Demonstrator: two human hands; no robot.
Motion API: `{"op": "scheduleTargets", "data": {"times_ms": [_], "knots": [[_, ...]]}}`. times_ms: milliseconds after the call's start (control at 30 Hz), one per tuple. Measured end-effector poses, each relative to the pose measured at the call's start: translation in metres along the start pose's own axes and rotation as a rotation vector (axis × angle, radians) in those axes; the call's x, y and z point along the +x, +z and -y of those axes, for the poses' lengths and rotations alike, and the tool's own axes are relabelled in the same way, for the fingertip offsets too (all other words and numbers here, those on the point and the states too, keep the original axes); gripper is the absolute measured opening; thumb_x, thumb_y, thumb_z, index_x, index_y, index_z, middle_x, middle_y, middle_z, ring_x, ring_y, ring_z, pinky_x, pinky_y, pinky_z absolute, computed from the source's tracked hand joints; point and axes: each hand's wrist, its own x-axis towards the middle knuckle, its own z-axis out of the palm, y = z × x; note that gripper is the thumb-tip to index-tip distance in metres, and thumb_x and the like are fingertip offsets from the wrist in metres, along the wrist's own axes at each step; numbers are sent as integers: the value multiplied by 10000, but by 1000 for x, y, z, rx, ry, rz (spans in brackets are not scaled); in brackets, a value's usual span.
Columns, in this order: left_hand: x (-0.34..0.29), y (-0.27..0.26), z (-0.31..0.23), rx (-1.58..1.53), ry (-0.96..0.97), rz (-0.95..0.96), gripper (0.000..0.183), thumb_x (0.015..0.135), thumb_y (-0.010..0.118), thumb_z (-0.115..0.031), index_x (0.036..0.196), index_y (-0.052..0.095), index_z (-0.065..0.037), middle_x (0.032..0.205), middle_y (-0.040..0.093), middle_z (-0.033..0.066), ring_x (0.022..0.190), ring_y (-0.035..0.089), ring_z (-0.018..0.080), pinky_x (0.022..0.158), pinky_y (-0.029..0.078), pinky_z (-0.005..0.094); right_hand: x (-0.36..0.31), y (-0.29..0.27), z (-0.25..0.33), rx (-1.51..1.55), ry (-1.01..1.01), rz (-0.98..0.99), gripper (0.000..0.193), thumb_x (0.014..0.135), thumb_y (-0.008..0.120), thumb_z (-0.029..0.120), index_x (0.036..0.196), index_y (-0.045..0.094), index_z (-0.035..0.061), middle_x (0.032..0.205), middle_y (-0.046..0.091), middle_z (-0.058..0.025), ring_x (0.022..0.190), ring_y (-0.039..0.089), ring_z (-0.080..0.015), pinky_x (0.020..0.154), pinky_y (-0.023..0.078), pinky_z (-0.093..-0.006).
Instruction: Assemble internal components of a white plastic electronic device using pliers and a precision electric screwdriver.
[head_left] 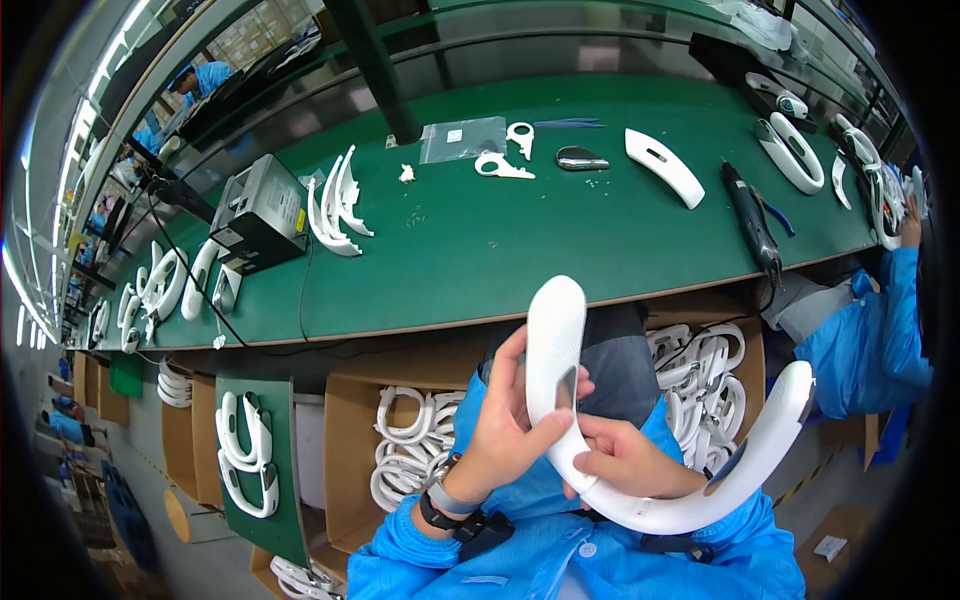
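Note:
Above my lap I hold a white U-shaped plastic device (pixel 660 515), which looks like a neck massager, with dark oval windows along its arms. My left hand (pixel 500 435) is closed around its left arm, thumb near the dark window. Inside the curve, my right hand (pixel 625 455) grips the lower left part, its fingers partly hidden. The right arm of the device stands free, tip up. Beyond it on the green bench (pixel 430 270) lie a white curved shell (pixel 665 165), a dark oval piece (pixel 580 158) and two white ring-ended brackets (pixel 503 166).
Toward the right lie a black electric screwdriver (pixel 750 215) and blue-handled pliers (pixel 778 215). At left, a grey box (pixel 262 215) stands beside white curved shells (pixel 340 215). Cardboard boxes (pixel 345 430) of white U-shaped parts flank my legs. A person in blue (pixel 860 340) works at right.

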Motion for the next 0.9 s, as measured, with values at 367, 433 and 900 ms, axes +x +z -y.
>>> {"op": "scheduleTargets", "data": {"times_ms": [367, 433, 900], "knots": [[-4, -5, -19, -453, -281, 190, 903, 908, 668, -285, 1565, 74, -111, 1207, 531, 194, 1044, 608, 259, 909, 501, 387, -7, -13, 4, 146, 146, 419, 614, 974, 556, 67, 1469, 195, 29, 947, 637, -113, 725, 635, -125, 603, 538, -240], [-6, 1, -16, -497, -280, 179, 900, 909, 672, -281, 1563, 78, -110, 1172, 530, 171, 999, 620, 255, 883, 512, 382, -3, -16, -7, 157, 118, 425, 599, 978, 553, 72, 1466, 209, 29, 958, 635, -110, 727, 636, -125, 618, 543, -239], [-24, 34, -16, -632, -249, -76, 592, 1002, 521, -180, 1527, 259, -94, 1020, 511, 122, 816, 630, 261, 644, 577, 411, 15, -101, -81, -9, 136, -95, 332, 1000, 567, 219, 1261, 591, 16, 920, 675, -89, 751, 694, -163, 653, 583, -257]]}}
